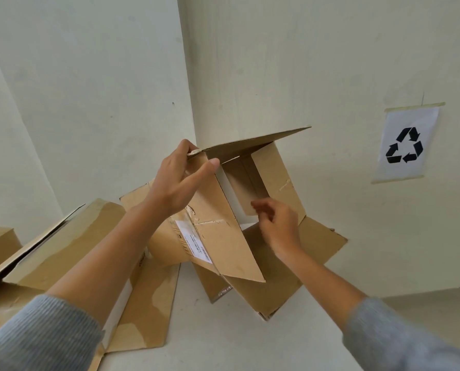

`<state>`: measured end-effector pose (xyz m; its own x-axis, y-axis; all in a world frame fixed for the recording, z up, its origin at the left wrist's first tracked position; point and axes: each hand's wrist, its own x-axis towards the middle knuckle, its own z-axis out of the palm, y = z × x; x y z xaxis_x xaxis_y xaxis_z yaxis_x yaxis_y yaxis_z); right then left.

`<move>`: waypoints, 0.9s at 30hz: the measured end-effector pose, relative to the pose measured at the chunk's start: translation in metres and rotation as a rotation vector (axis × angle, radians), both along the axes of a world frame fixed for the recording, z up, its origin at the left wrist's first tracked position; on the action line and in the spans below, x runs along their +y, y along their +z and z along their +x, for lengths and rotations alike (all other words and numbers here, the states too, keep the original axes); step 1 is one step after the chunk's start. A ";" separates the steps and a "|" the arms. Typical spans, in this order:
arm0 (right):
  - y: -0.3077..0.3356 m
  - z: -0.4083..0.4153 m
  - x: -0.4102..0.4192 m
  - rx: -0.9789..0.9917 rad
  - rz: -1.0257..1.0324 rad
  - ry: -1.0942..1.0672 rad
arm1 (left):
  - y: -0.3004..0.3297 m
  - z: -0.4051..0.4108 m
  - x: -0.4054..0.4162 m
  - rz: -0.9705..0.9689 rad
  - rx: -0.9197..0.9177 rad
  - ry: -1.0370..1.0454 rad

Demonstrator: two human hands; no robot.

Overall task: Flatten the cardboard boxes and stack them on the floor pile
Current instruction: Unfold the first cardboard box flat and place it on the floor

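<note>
Cardboard fills the corner where two pale walls meet: an open box (pixel 239 199) is held up off the floor (pixel 223 338), tilted, its open end toward the camera and a white label (pixel 194 241) on its near side. The left hand (pixel 178 178) pinches the box's top left corner, fingers over the edge and thumb against the near panel, where a flap (pixel 255 143) juts out to the right. The right hand (pixel 277 223) is at the lower edge of the opening, fingers curled; whether they grip the cardboard cannot be told. Flattened sheets (pixel 290 277) lie on the floor under the box, and more (pixel 148 303) spread to the left. A recycling sign (pixel 405 144) is taped to the right wall. Both sleeves are grey.
</note>
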<state>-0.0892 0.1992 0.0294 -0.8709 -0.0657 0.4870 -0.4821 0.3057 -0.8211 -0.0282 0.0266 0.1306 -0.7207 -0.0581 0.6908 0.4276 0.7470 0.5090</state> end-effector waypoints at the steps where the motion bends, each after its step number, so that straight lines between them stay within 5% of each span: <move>1: 0.000 -0.013 -0.001 0.038 0.073 -0.087 | -0.001 0.000 -0.001 0.001 0.006 0.001; 9: -0.019 -0.072 0.005 -0.026 0.510 -0.331 | -0.008 0.006 -0.008 -0.075 0.022 0.008; 13: -0.018 -0.078 0.024 0.057 0.421 -0.463 | -0.008 0.006 -0.011 -0.183 -0.104 -0.060; 19: -0.005 -0.093 0.060 -0.153 0.152 -0.594 | -0.012 0.010 -0.011 -0.419 -0.098 0.067; 27: -0.023 -0.068 0.060 -0.105 0.183 -0.430 | -0.007 0.020 0.000 -0.206 0.048 0.187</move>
<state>-0.1575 0.2592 0.0066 -0.8817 0.2353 0.4090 -0.1975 0.6031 -0.7728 -0.0081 0.0269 0.1232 -0.6765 -0.0421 0.7352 0.2924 0.9009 0.3207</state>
